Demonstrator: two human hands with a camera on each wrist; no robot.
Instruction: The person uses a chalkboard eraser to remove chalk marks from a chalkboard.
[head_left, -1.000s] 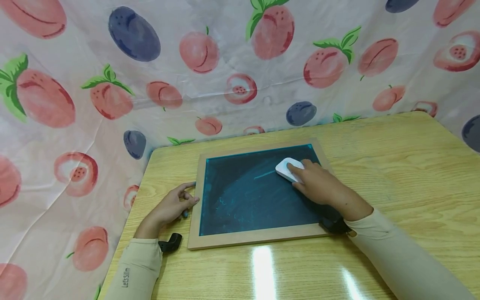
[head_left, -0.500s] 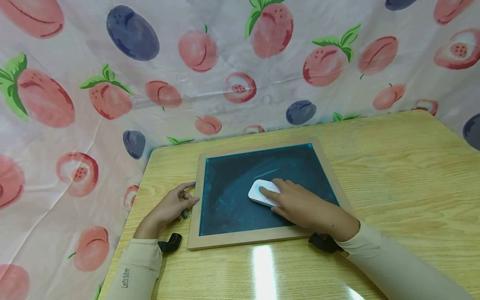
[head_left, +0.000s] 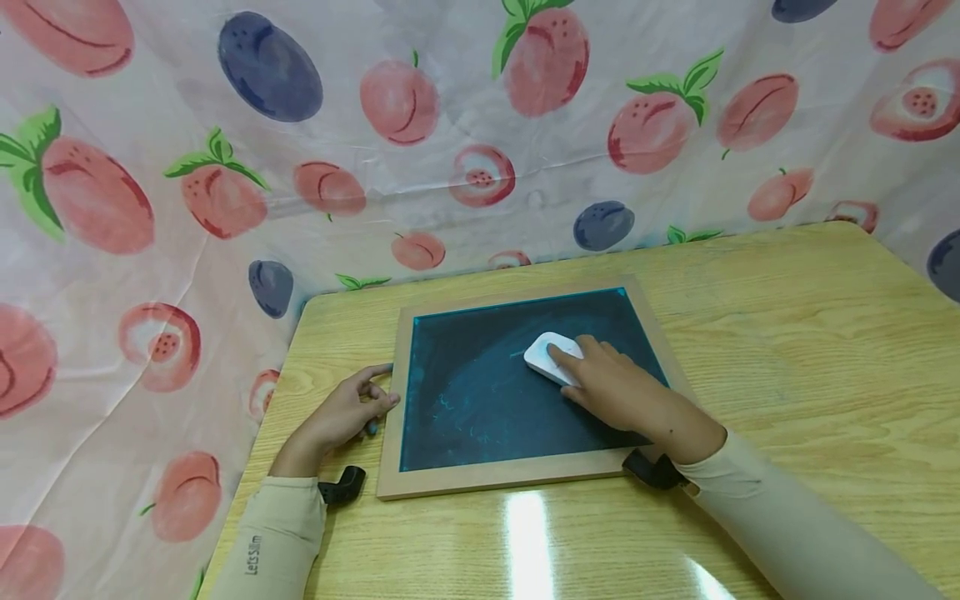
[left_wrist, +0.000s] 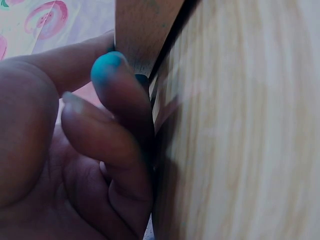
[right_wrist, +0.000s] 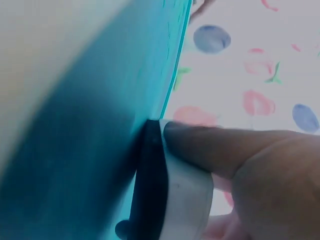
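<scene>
A small chalkboard (head_left: 465,408) in a wooden frame lies on the table, with a short light stroke and faint smudges on its dark face. My right hand (head_left: 618,383) grips a white eraser (head_left: 546,358) flat against the board, index finger on top. In the right wrist view, the eraser (right_wrist: 187,200) shows a dark underside facing the board. At the frame's left edge rests my left hand (head_left: 348,412), its thumb and index finger touching the wood and its other fingers loosely bent. The left wrist view shows blue chalk dust on one fingertip (left_wrist: 107,67) beside the frame (left_wrist: 145,35).
The wood-grain table (head_left: 810,350) extends to the right of the board. Behind and to the left hangs a fruit-printed cloth (head_left: 547,175). Black wrist cameras sit by the left wrist (head_left: 342,485) and by the right wrist (head_left: 652,469).
My right hand swept the eraser from the board's upper right down to the left, then back up slightly right. The light stroke is now partly covered. The left hand stayed still.
</scene>
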